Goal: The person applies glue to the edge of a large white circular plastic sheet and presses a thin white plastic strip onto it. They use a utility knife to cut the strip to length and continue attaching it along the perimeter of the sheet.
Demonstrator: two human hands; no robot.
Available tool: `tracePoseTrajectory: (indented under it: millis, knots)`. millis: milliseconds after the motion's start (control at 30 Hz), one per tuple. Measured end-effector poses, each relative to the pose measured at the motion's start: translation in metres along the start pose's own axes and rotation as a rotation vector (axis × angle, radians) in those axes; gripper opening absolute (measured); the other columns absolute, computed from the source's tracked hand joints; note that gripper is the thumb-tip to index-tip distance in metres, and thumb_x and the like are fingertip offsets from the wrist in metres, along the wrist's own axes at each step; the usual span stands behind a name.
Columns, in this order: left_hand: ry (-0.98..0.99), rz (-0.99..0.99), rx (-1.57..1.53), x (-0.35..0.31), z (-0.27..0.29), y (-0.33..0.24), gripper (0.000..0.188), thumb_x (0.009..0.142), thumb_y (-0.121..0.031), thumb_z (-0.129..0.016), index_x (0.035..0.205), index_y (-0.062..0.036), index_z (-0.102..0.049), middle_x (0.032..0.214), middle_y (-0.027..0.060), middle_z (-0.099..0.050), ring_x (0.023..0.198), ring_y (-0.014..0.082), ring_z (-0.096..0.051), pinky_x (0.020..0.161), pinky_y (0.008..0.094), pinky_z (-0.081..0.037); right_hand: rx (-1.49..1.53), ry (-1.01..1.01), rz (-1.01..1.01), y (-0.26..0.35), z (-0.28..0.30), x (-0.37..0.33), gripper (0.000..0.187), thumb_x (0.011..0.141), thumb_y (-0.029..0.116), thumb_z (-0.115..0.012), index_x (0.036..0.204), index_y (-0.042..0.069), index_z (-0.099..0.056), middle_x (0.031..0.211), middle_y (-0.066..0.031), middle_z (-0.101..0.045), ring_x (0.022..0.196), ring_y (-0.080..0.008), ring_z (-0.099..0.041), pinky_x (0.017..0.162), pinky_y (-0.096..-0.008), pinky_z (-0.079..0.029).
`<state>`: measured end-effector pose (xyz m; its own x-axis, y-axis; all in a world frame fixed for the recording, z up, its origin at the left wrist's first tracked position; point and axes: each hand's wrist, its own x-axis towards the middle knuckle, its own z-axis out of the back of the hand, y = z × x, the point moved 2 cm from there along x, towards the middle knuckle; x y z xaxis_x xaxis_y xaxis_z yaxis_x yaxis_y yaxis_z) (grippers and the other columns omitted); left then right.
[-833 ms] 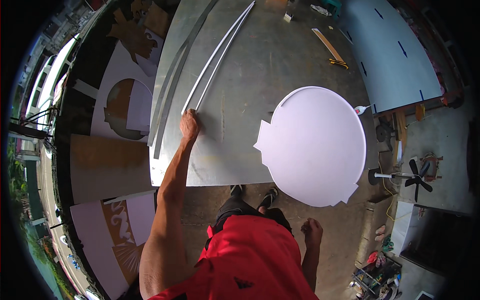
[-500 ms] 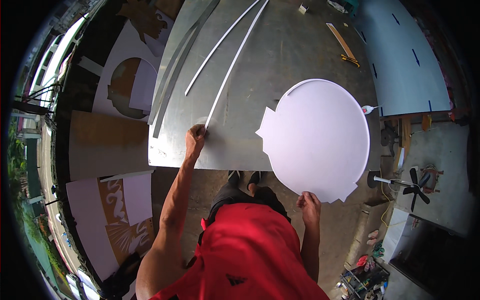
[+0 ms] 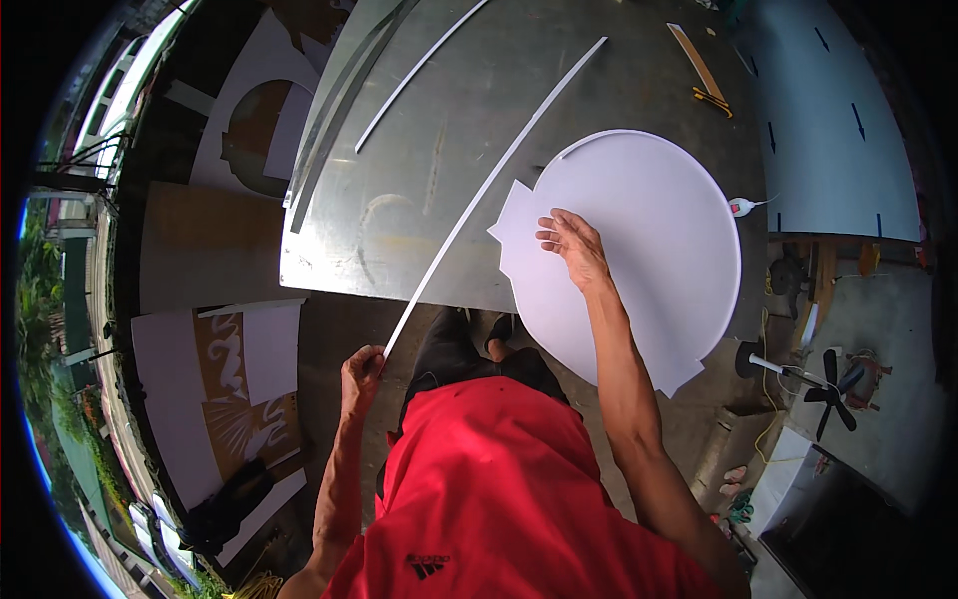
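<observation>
My left hand [image 3: 362, 377] pinches the near end of a long, thin white strip [image 3: 467, 215], off the table's front edge. From there the strip slants across the table to its far end at the upper middle. My right hand [image 3: 572, 245], fingers spread and holding nothing, is over the left part of a round white board [image 3: 639, 290]. Whether it touches the board, I cannot tell. A narrow raised rim edges much of the board, and angular tabs stick out at its left and near right. The board overhangs the table's front edge.
The metal table [image 3: 459, 110] also bears a shorter white strip [image 3: 419, 75], grey strips [image 3: 344, 125], a yellow cutter knife [image 3: 713, 101] beside a brown-and-white strip [image 3: 687, 57], and a small white bottle [image 3: 740, 207]. Cut-out sheets [image 3: 165, 399] stand left; a fan [image 3: 830, 392] stands right.
My left hand has drawn the long strip back toward me, and its far end now lies farther right. My right hand has gone from the board's near edge up over its left part.
</observation>
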<state>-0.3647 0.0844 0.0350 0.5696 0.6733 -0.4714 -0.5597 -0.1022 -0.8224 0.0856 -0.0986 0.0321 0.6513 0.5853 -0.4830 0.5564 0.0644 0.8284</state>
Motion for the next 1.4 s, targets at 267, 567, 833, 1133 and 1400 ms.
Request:
tracePoseTrajectory:
  millis: [267,567,833,1133,1400]
  knots:
    - [0.047,0.076,-0.093,-0.045,0.019,0.031,0.013,0.100,-0.005,-0.066,0.106,-0.0016,-0.077,0.081,-0.0009,-0.069,0.073,0.0075,-0.062,0.067,0.0259,-0.050,0.139,0.075,-0.055,0.006,-0.039,0.062,0.036,0.107,0.025,-0.064,0.134,0.002,-0.061,0.124,-0.0173,-0.072,0.111,-0.0309,-0.070,0.095,-0.0429,-0.058]
    - [0.054,0.034,0.033,-0.016,0.050,0.051,0.016,0.095,0.003,-0.066,0.104,-0.0029,-0.078,0.079,0.0012,-0.070,0.074,0.0098,-0.065,0.068,0.0287,-0.051,0.185,0.015,0.048,0.020,-0.058,0.046,0.029,0.105,0.023,-0.068,0.128,0.005,-0.068,0.104,-0.0137,-0.076,0.088,-0.0225,-0.074,0.079,-0.0368,-0.058]
    - [-0.052,-0.157,0.394,0.020,0.093,0.042,0.013,0.097,-0.008,-0.068,0.105,-0.0023,-0.077,0.088,0.0124,-0.075,0.082,0.0263,-0.073,0.075,0.0369,-0.056,0.101,0.042,0.237,0.055,-0.083,0.027,0.028,0.106,0.020,-0.066,0.122,-0.003,-0.070,0.102,-0.0168,-0.077,0.085,-0.0222,-0.074,0.077,-0.0349,-0.061]
    - [-0.140,-0.470,0.357,0.088,0.024,-0.133,0.026,0.097,-0.019,-0.074,0.120,-0.0049,-0.074,0.109,0.0178,-0.075,0.100,0.0354,-0.072,0.086,0.0446,-0.056,0.079,0.072,0.110,0.018,-0.135,0.016,0.026,0.107,0.014,-0.062,0.122,-0.006,-0.068,0.106,-0.0202,-0.076,0.087,-0.0233,-0.074,0.082,-0.0363,-0.063]
    - [-0.057,-0.601,0.214,0.179,-0.059,-0.184,0.032,0.093,-0.024,-0.081,0.117,-0.0041,-0.076,0.088,0.0130,-0.074,0.071,0.0244,-0.072,0.067,0.0371,-0.055,0.090,0.069,0.040,-0.008,-0.170,0.039,0.026,0.108,0.019,-0.062,0.120,-0.003,-0.069,0.104,-0.0151,-0.076,0.086,-0.0204,-0.074,0.077,-0.0321,-0.063]
